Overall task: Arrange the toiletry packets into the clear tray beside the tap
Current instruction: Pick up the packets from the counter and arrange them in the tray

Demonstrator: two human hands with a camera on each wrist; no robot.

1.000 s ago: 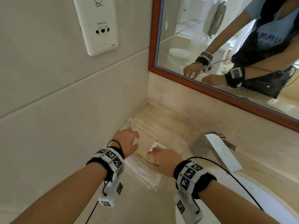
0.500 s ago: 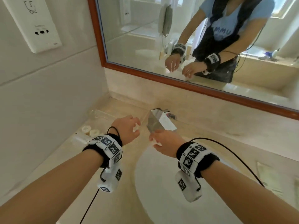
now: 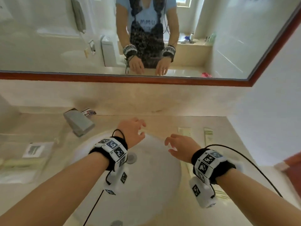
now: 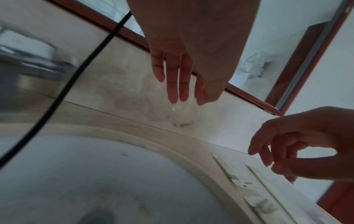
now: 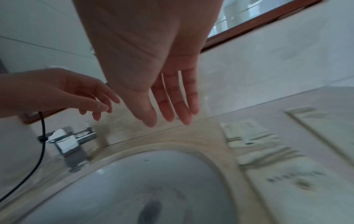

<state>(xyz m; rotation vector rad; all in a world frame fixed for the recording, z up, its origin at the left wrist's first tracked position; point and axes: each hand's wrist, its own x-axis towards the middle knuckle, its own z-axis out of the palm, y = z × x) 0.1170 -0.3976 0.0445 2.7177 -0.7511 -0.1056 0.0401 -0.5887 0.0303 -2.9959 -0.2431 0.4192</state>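
Both hands hover over the white basin [image 3: 146, 176] and hold nothing. My left hand [image 3: 140, 129] has its fingers [image 4: 180, 84] straight, just right of the tap [image 3: 79, 123]. My right hand [image 3: 169, 145] is loosely spread, its fingers [image 5: 172, 106] pointing at the counter's back edge. Two long pale toiletry packets [image 3: 184, 132] [image 3: 208, 134] lie flat on the counter right of the basin, a little beyond the right hand. The clear tray [image 3: 47, 154], blurred, sits left of the tap with a printed packet [image 3: 33, 150] and long packets [image 3: 19, 163] in it.
A mirror with a red-brown frame [image 3: 130, 78] runs along the back wall above the beige counter [image 3: 162, 118]. Another packet [image 3: 223, 195] lies at the basin's right rim near my right wrist. A black cable [image 3: 244, 159] trails from the right wrist camera.
Both hands have left the tray at the left corner and moved right, over the basin. The head view has swung right with them. The fingers have opened.
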